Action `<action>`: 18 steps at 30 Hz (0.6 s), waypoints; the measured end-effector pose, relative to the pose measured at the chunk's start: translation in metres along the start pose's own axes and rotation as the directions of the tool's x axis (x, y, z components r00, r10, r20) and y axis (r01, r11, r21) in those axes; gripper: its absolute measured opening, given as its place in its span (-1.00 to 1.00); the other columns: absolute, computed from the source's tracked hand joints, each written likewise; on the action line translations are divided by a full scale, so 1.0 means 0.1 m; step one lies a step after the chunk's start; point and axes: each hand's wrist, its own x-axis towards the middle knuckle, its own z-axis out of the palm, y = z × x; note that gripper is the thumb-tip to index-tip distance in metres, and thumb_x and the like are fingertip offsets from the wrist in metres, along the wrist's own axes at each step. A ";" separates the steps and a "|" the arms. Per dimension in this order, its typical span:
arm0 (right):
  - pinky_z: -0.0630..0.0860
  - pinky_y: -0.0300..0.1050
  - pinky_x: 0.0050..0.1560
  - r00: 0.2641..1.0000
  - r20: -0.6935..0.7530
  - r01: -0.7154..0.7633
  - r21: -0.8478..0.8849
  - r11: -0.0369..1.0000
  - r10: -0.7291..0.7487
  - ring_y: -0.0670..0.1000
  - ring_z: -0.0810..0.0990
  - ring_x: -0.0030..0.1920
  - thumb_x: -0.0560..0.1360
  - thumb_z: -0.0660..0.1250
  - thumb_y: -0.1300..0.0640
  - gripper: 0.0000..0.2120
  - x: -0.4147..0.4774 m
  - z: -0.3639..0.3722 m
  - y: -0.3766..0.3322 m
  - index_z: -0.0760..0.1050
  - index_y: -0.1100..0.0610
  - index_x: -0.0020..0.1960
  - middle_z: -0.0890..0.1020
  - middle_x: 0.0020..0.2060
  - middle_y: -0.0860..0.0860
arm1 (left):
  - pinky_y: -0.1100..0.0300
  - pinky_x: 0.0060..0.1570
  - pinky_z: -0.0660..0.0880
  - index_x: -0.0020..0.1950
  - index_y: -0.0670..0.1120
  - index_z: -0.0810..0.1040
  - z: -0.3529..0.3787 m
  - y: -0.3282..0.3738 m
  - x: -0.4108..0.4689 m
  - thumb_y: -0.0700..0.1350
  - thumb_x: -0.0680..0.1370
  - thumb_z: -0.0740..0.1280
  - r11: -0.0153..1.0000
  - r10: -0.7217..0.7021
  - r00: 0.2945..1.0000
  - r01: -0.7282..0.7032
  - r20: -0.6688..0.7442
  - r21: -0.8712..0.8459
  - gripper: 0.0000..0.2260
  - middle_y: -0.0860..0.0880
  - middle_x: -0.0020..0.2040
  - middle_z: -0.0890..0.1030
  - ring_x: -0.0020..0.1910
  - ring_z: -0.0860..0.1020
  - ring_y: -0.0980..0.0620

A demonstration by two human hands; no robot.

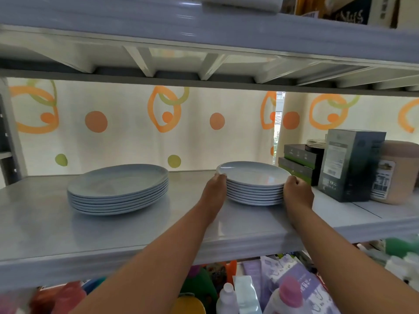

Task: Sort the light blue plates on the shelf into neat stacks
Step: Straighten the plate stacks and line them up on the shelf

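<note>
Two stacks of light blue plates stand on the grey shelf (45, 227). The wider stack of large plates (118, 189) sits at the left, untouched. The smaller stack of deeper plates (254, 182) sits right of centre. My left hand (215, 189) presses against the left side of this smaller stack, thumb on the top plate's rim. My right hand (297, 191) grips its right side, fingers curled at the rim. Both hands hold the stack between them as it rests on the shelf.
Dark boxes (299, 162), a tall dark carton (349, 164) and a beige container (396, 173) crowd the shelf's right end, close to the smaller stack. A patterned curtain (127, 125) hangs behind. Another shelf (204, 26) sits overhead. Bottles and packets (249, 291) fill the level below.
</note>
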 end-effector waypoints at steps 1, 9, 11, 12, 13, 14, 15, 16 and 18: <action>0.30 -0.05 -0.12 1.000 -0.005 -0.001 -0.008 1.000 0.001 0.11 0.40 -0.17 0.58 0.01 0.15 -0.69 0.01 0.01 0.00 0.43 0.26 -0.19 0.46 -0.26 0.17 | 0.08 0.05 0.34 0.07 -0.14 0.46 0.02 0.01 0.00 -0.06 0.59 0.02 1.000 -0.004 1.000 0.004 0.001 0.008 -0.72 -0.09 -0.03 0.50 -0.03 0.44 -0.04; 0.32 -0.04 -0.11 1.000 0.023 0.013 -0.021 1.000 -0.012 0.12 0.42 -0.15 0.58 0.03 0.16 -0.69 -0.06 0.07 -0.04 0.44 0.26 -0.19 0.48 -0.26 0.16 | 0.11 -0.10 0.30 -0.04 -0.11 0.44 -0.07 0.01 0.00 -0.07 0.59 0.03 0.994 -0.039 0.999 0.038 -0.009 -0.101 -0.77 -0.02 -0.23 0.44 -0.20 0.38 0.02; 0.31 -0.05 -0.11 0.998 0.054 0.040 -0.028 0.999 -0.038 0.12 0.42 -0.15 0.58 0.04 0.17 -0.71 -0.13 0.11 -0.08 0.42 0.25 -0.21 0.45 -0.34 0.12 | 0.12 -0.09 0.32 0.02 -0.15 0.45 -0.17 -0.01 -0.01 -0.08 0.59 0.01 0.997 -0.026 0.999 0.024 -0.028 -0.079 -0.74 -0.06 -0.15 0.48 -0.15 0.41 0.02; 0.30 -0.07 -0.11 0.996 0.072 0.058 -0.033 0.998 -0.055 0.12 0.42 -0.15 0.58 0.04 0.18 -0.72 -0.17 0.15 -0.10 0.42 0.25 -0.21 0.45 -0.33 0.12 | 0.12 -0.06 0.33 0.08 -0.17 0.46 -0.23 -0.03 -0.01 -0.08 0.59 0.00 0.997 -0.021 0.999 0.018 -0.039 -0.070 -0.71 -0.09 -0.08 0.51 -0.10 0.44 0.00; 0.30 -0.08 -0.11 0.993 0.091 0.076 -0.038 0.996 -0.072 0.12 0.42 -0.15 0.58 0.04 0.19 -0.72 -0.22 0.19 -0.12 0.43 0.25 -0.20 0.47 -0.30 0.14 | 0.12 -0.04 0.34 0.13 -0.17 0.46 -0.30 -0.05 -0.02 -0.08 0.59 0.00 0.998 -0.017 0.998 0.014 -0.053 -0.062 -0.69 -0.12 -0.01 0.53 -0.03 0.45 -0.02; 0.30 -0.08 -0.12 0.990 0.107 0.093 -0.044 0.995 -0.088 0.12 0.42 -0.15 0.58 0.04 0.19 -0.72 -0.25 0.24 -0.14 0.44 0.26 -0.19 0.48 -0.26 0.17 | 0.13 -0.03 0.35 0.16 -0.17 0.46 -0.37 -0.06 -0.03 -0.08 0.59 -0.01 0.998 -0.014 0.998 0.011 -0.063 -0.055 -0.67 -0.12 0.04 0.54 0.01 0.46 -0.03; 0.30 -0.09 -0.12 0.988 0.117 0.108 -0.046 0.993 -0.102 0.12 0.42 -0.15 0.58 0.04 0.19 -0.72 -0.29 0.30 -0.15 0.45 0.26 -0.18 0.49 -0.23 0.18 | 0.14 -0.02 0.35 0.19 -0.16 0.45 -0.43 -0.07 -0.05 -0.09 0.59 -0.01 0.999 -0.009 0.997 0.005 -0.072 -0.050 -0.67 -0.11 0.07 0.54 0.05 0.46 -0.04; 0.31 -0.08 -0.12 0.986 0.121 0.116 -0.044 0.992 -0.110 0.12 0.43 -0.15 0.58 0.04 0.19 -0.71 -0.32 0.36 -0.17 0.45 0.26 -0.19 0.49 -0.22 0.18 | 0.14 0.02 0.34 0.24 -0.14 0.44 -0.49 -0.07 -0.07 -0.08 0.60 -0.02 0.999 -0.009 0.997 0.005 -0.082 -0.046 -0.66 -0.09 0.11 0.53 0.10 0.45 -0.03; 0.33 -0.07 -0.11 0.984 0.128 0.126 -0.034 0.991 -0.121 0.12 0.44 -0.15 0.58 0.04 0.19 -0.71 -0.38 0.47 -0.19 0.44 0.26 -0.20 0.49 -0.23 0.18 | 0.12 0.22 0.30 0.34 -0.10 0.38 -0.60 -0.09 -0.11 -0.05 0.61 -0.02 1.000 -0.019 0.993 0.017 -0.113 -0.023 -0.63 -0.05 0.21 0.48 0.21 0.42 -0.03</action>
